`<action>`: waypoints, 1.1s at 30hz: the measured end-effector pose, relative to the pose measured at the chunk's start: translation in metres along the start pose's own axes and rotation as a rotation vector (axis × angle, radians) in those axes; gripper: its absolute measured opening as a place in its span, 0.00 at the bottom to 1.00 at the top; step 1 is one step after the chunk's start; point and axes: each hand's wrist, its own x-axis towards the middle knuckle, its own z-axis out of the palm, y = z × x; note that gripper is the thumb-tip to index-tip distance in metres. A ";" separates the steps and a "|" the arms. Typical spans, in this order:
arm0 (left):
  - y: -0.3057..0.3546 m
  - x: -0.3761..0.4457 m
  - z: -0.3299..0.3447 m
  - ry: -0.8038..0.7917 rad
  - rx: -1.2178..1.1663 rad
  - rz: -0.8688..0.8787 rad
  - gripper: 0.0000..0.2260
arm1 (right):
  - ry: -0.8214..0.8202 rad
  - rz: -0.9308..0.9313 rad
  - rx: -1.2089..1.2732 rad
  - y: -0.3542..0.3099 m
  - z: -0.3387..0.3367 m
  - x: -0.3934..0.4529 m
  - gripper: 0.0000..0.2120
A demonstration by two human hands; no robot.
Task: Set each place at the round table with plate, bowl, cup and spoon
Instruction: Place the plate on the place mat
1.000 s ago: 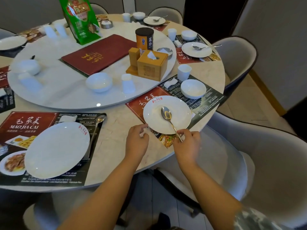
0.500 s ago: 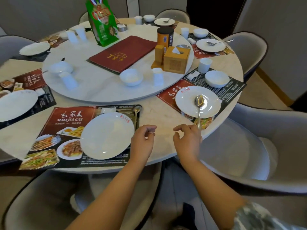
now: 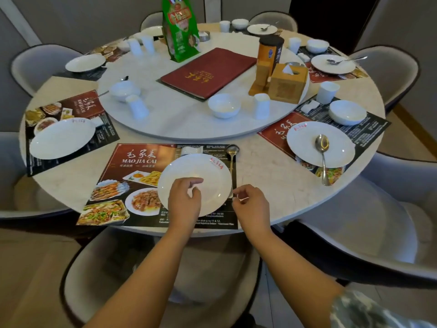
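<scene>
White plate [image 3: 208, 176] lies under the loosely curled left hand [image 3: 185, 197]; right hand [image 3: 251, 204] seemingly pinches the spoon [image 3: 232, 162].

A restaurant dining room, plainly: a big round marble-topped table [image 3: 260, 166] carries a raised round marble turntable [image 3: 179, 119] at its centre. On the turntable lie a dark red menu folder with gold characters [image 3: 208, 72], a square wooden tissue box [image 3: 287, 82] and a tall green printed bag [image 3: 181, 31]. Around the turntable, printed paper placemats with food photos and the words "MAO JIA CAI" [image 3: 132, 176] mark each seat, and grey padded shell chairs [image 3: 390, 67] ring the table.
</scene>
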 end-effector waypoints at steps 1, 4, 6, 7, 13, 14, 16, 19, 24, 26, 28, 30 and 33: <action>-0.006 0.004 -0.005 0.022 0.027 -0.011 0.11 | -0.014 0.026 0.029 -0.001 0.006 0.001 0.07; -0.022 0.017 -0.023 0.068 0.049 -0.050 0.14 | -0.059 0.113 0.109 -0.005 0.021 0.000 0.09; -0.029 0.026 -0.034 0.075 0.097 -0.094 0.16 | -0.080 0.180 0.170 -0.008 0.028 -0.003 0.11; -0.034 0.033 -0.039 0.059 0.117 -0.114 0.18 | -0.074 0.210 0.196 -0.011 0.031 -0.005 0.11; -0.051 0.066 -0.054 -0.117 0.109 -0.146 0.21 | 0.058 0.327 0.249 -0.020 0.054 -0.010 0.14; -0.053 0.068 -0.056 -0.134 0.100 -0.135 0.20 | 0.083 0.334 0.230 -0.021 0.058 -0.011 0.13; -0.059 0.073 -0.064 -0.167 0.085 -0.106 0.20 | 0.148 0.350 0.208 -0.023 0.067 -0.015 0.12; -0.078 0.080 -0.078 -0.170 0.012 -0.129 0.23 | 0.214 0.352 0.190 -0.033 0.085 -0.022 0.13; -0.109 0.086 -0.118 -0.050 -0.075 -0.192 0.20 | 0.160 0.322 0.191 -0.066 0.127 -0.019 0.14; -0.117 0.093 -0.133 -0.023 -0.069 -0.235 0.20 | 0.125 0.309 0.183 -0.078 0.144 -0.011 0.14; -0.123 0.098 -0.145 -0.012 -0.077 -0.277 0.19 | 0.106 0.279 0.155 -0.088 0.159 -0.003 0.14; -0.129 0.103 -0.155 -0.009 -0.092 -0.294 0.18 | 0.112 0.259 0.123 -0.095 0.172 0.003 0.14; -0.136 0.107 -0.164 -0.007 -0.093 -0.284 0.17 | 0.116 0.252 0.082 -0.100 0.185 0.010 0.14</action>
